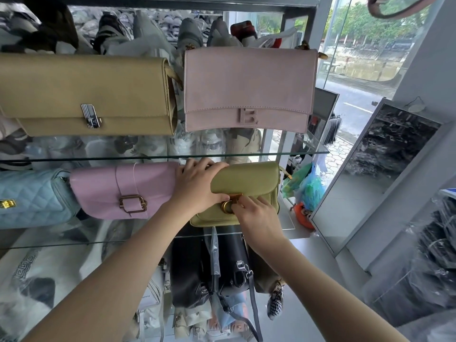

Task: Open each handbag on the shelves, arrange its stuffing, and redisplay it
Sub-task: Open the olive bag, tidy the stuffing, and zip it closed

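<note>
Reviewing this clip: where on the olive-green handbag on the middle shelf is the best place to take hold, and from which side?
Grip the olive-green handbag across its rounded top edge from the front-left, as the left hand does. The pink buckle bag crowds its left side, and the glass shelf above limits reaching from overhead. That leaves the right hand free at the gold clasp on the front.

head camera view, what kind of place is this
Most likely a handbag shop. Closed bags sit displayed on glass shelves: a dusty pink flap bag, a tan clasp bag, a glossy lilac buckle bag. A street-facing glass window stands beside them.
</note>
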